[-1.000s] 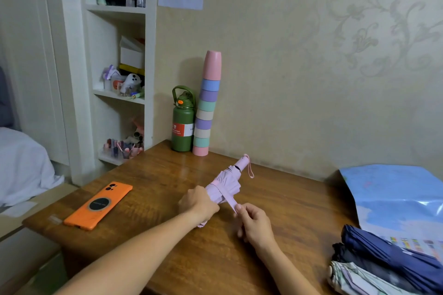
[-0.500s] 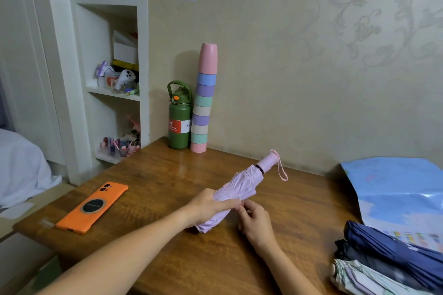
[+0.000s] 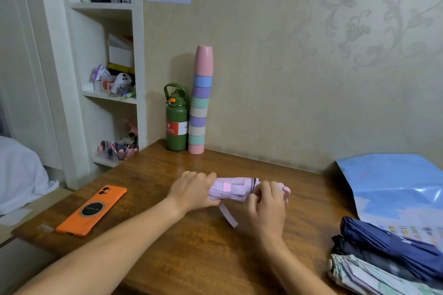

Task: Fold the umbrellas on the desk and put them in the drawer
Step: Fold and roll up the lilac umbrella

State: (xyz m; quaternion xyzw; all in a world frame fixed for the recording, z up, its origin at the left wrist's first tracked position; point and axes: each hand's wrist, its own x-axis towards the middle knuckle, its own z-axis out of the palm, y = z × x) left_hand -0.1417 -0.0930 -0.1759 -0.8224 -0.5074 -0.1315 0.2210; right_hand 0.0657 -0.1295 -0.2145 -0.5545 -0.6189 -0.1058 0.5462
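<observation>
**Pink umbrella turned level for strapping**

Tilted upward half a second ago, the pink umbrella (image 3: 231, 189) is now held level at centre frame. It is gripped between the left hand (image 3: 193, 190) and right hand (image 3: 267, 203). The loose strap (image 3: 227, 214) should be wrapped tightly while the folds are kept pinned.

Pink umbrella (image 3: 233, 189) is now lying level across the desk (image 3: 191, 246), no longer tilting up toward the far wall; handle end is pointing right. Left hand (image 3: 193, 190) is gripping its left end now instead of the middle. Right hand (image 3: 267, 203) is shifting from the strap to curl around the handle end. Strap (image 3: 227, 215) is hanging loose toward the near side.
</observation>
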